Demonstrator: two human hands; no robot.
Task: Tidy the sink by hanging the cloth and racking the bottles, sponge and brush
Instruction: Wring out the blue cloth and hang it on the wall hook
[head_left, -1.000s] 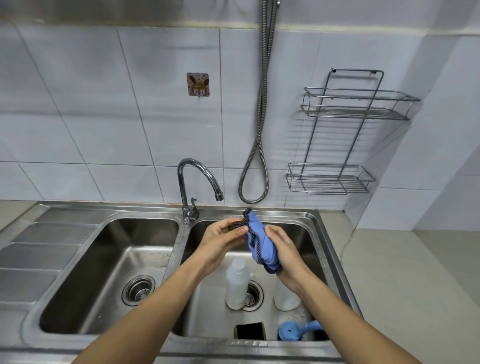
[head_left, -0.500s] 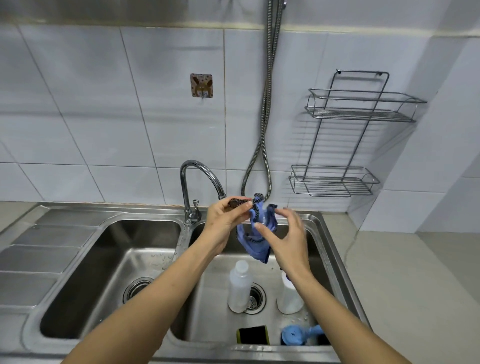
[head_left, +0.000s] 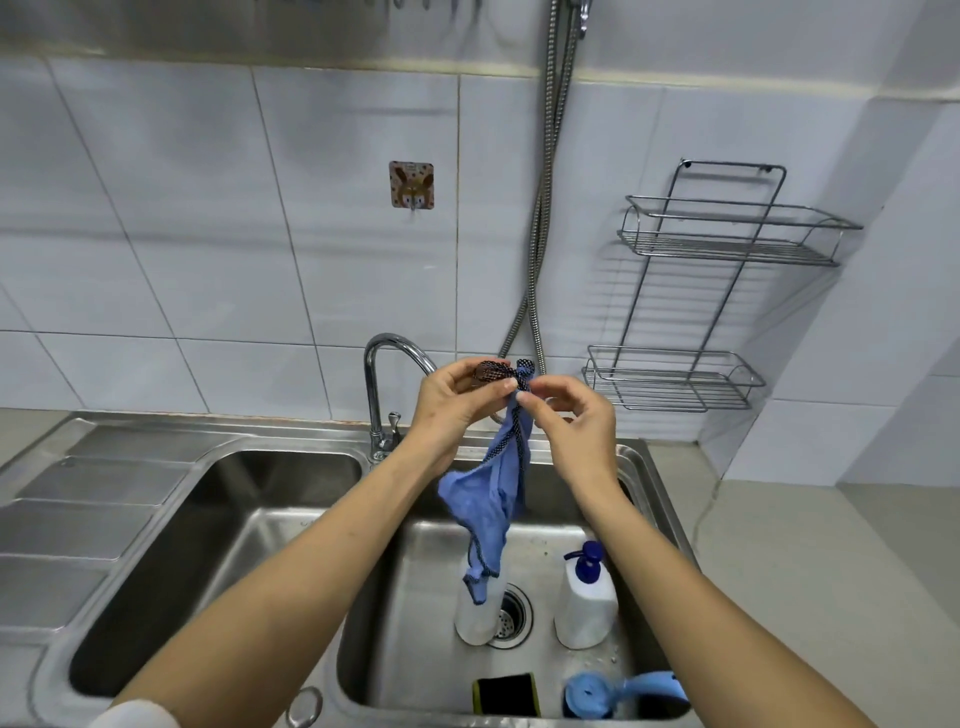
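1. A white-tiled wall (head_left: 208, 208) backs a double-bowl stainless steel sink (head_left: 156, 467), with grey counter to the right.
2. The blue cloth with dark dotted trim (head_left: 498, 483) hangs in the air above the right bowl, its lower tip dangling in front of the plain white bottle.
3. The left hand (head_left: 457, 405) pinches the cloth's dark mesh loop between thumb and forefinger, the other fingers curled in.
4. The right hand (head_left: 571, 431) pinches the cloth's top just beside the loop with thumb and forefinger tips; its remaining fingers are loosely bent and hold nothing.
5. In the right bowl, the plain white bottle (head_left: 475, 618) stands by the drain, and a white pump bottle with a blue head (head_left: 584, 603) stands to its right.
6. At the bowl's near edge lie a black sponge with yellow edging (head_left: 506, 693) and a light blue brush (head_left: 618, 693).
7. A curved chrome tap (head_left: 379, 374) rises behind the hands.
8. On the wall are a small square patterned adhesive hook (head_left: 411, 184), a metal shower hose (head_left: 545, 208) and a two-tier chrome wire rack (head_left: 727, 249).
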